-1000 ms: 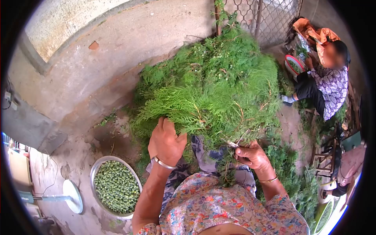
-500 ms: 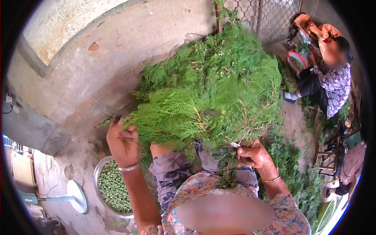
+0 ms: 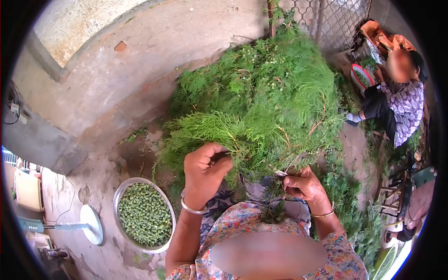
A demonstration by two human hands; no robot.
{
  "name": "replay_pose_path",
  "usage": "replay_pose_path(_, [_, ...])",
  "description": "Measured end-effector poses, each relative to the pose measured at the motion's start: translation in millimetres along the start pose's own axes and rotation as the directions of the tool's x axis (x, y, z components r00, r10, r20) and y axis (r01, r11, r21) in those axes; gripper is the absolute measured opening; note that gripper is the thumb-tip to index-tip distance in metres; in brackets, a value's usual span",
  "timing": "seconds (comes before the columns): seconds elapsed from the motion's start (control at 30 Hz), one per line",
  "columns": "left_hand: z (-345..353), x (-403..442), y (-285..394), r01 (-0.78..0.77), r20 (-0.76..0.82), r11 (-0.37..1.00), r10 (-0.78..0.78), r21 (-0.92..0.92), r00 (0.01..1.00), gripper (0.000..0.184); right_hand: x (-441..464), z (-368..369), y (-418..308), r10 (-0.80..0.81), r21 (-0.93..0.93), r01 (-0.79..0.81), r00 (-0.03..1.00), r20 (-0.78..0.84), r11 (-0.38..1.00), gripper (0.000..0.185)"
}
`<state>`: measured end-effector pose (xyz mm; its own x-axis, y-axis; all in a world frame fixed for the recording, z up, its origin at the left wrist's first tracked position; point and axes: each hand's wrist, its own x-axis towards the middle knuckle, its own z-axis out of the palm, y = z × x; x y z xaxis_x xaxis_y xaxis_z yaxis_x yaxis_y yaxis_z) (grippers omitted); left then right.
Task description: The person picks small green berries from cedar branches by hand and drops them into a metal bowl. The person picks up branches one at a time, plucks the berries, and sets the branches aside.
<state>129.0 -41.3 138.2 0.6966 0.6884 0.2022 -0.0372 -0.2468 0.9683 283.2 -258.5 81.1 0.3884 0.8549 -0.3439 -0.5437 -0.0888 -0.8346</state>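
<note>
A feathery green evergreen branch (image 3: 224,128) lies across the front of a large heap of cut evergreen foliage (image 3: 261,79). My right hand (image 3: 303,184) is closed around the branch's stem end, where a small pale, shiny piece sticks out past the fingers; I cannot tell what it is. With fingers curled in a pinch, my left hand (image 3: 205,172) is at the near side of the branch; what it holds, if anything, is hidden. On the ground to the left stands a metal basin (image 3: 117,214) full of small round green cones (image 3: 145,214).
Behind the heap are a wall (image 3: 140,70) and a wire mesh gate (image 3: 345,23). A fan (image 3: 92,225) stands at the left. Another person (image 3: 406,102) sits at the right beside a red-rimmed basin (image 3: 353,77). More foliage (image 3: 345,200) lies right of my knees.
My left hand has moved right and inward from the branch's left tip to its middle, its fingers now curled. The right hand stays at the stem end. The view has shifted slightly.
</note>
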Motion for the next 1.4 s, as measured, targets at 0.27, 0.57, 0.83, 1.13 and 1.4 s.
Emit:
replay_pose_path(0.27, [5, 4, 0, -0.034, 0.061, 0.983, 0.023, 0.182, 0.998, 0.043, -1, 2, -2, 0.016, -0.083, -0.016, 1.000, 0.010, 0.996, 0.020])
replay_pose_path(0.57, [8, 0, -28, -0.148, -0.195, 0.949, 0.207, 0.278, 0.959, 0.017, 6, 11, 0, 0.037, -0.059, -0.034, 0.997, 0.066, 0.998, 0.021])
replay_pose_path(0.83, [-144, -24, -85, 0.100, -0.718, 0.995, -0.050, 0.027, 0.694, 0.011, 0, -20, 7, 0.086, 0.233, -0.072, 0.995, -0.048, 0.970, 0.015])
replay_pose_path(1.13, [-267, -146, -167, 0.739, -0.765, 0.236, 0.025, 0.630, 0.644, 0.054, 13, -43, 30, 0.074, 0.413, -0.060, 0.997, -0.020, 0.909, 0.021])
replay_pose_path(1.4, [-140, -76, -116, 0.352, -0.404, 0.931, -0.358, -0.093, 0.842, 0.052, 20, -54, 43, 0.034, 0.477, -0.021, 0.999, -0.019, 0.878, 0.046])
